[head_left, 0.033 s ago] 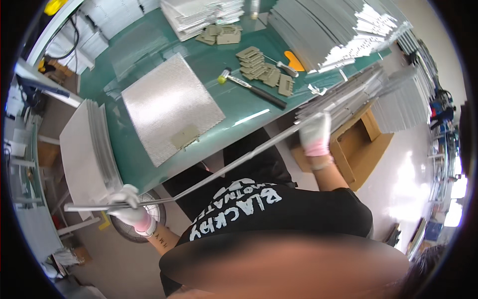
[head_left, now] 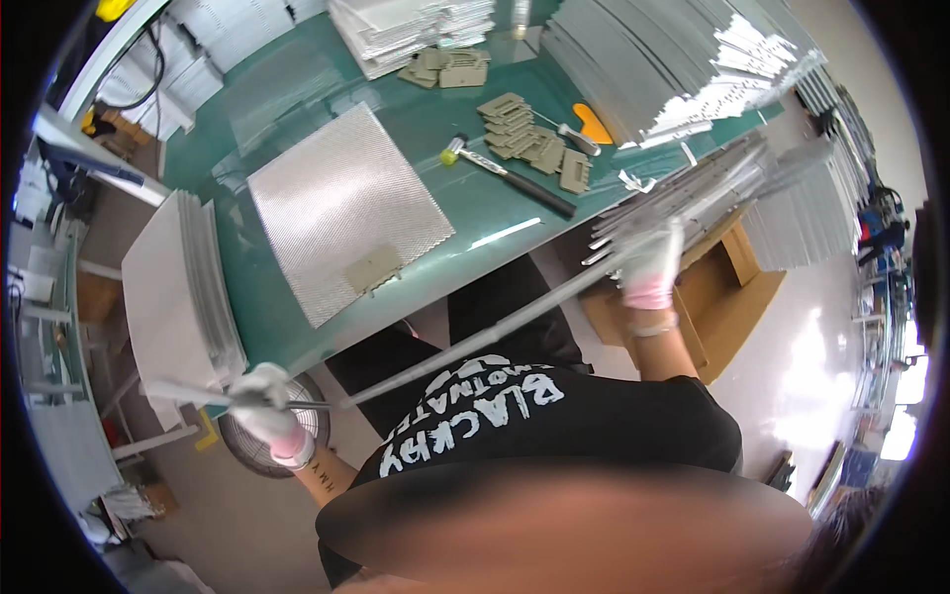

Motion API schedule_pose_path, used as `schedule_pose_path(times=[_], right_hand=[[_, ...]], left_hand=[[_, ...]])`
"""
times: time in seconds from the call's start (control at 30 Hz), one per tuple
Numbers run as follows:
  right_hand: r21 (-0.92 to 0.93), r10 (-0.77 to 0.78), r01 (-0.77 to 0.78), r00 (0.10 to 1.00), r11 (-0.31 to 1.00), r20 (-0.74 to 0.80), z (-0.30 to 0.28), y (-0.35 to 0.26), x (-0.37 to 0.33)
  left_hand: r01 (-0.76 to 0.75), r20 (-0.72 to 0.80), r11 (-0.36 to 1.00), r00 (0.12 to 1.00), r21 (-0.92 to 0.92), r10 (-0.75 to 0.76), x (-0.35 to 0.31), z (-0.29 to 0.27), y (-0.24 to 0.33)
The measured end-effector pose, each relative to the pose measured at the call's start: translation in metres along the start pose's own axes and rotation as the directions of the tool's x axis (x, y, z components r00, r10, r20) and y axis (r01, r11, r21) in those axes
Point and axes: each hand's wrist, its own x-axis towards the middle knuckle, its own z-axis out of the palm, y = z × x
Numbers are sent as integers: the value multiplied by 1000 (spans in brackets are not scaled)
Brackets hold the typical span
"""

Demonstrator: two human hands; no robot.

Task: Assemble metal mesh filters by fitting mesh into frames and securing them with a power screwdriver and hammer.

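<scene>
A long, thin grey metal strip (head_left: 475,344) slants in front of my body, blurred by motion and with a bend near its left part. My left hand (head_left: 265,404), in a white and pink glove, is closed around that strip near its left end, off the table's near left corner. At the other end, my gloved right hand (head_left: 650,265) grips the strip beside a bundle of similar metal strips (head_left: 703,193). Across the table lies a silver mesh panel (head_left: 346,208), with an olive plastic piece (head_left: 374,269) at its near edge.
On the green table (head_left: 485,259) lie a hammer (head_left: 510,178), olive plastic pieces (head_left: 534,144), a screwdriver (head_left: 574,137) and stacked grey panels (head_left: 633,64). White panels (head_left: 178,292) stand at the left. A cardboard box (head_left: 737,317) sits right of me, a round fan (head_left: 252,445) below my left hand.
My right hand has shifted slightly right with the strip. My left hand has moved a little right and up, and the strip's left end is now blurred.
</scene>
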Motion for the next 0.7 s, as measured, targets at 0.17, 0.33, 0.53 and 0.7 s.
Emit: schedule_pose_path(times=[0.17,0.33,0.53,0.7], right_hand=[[88,-244,230,943,969,228,118,-62,-10],[63,29,-87,783,994,621,200,33,13],[134,524,-580,796,803,303,188,185,73],[-42,654,-664,722,747,227,146,220,70]], left_hand=[[447,-15,888,894,107,-448,-31,36,-24],[402,18,916,915,-7,-402,-54,74,-33],[245,-299,908,944,340,-143,-80,83,-41],[22,-207,853,973,521,101,-82,120,-38]])
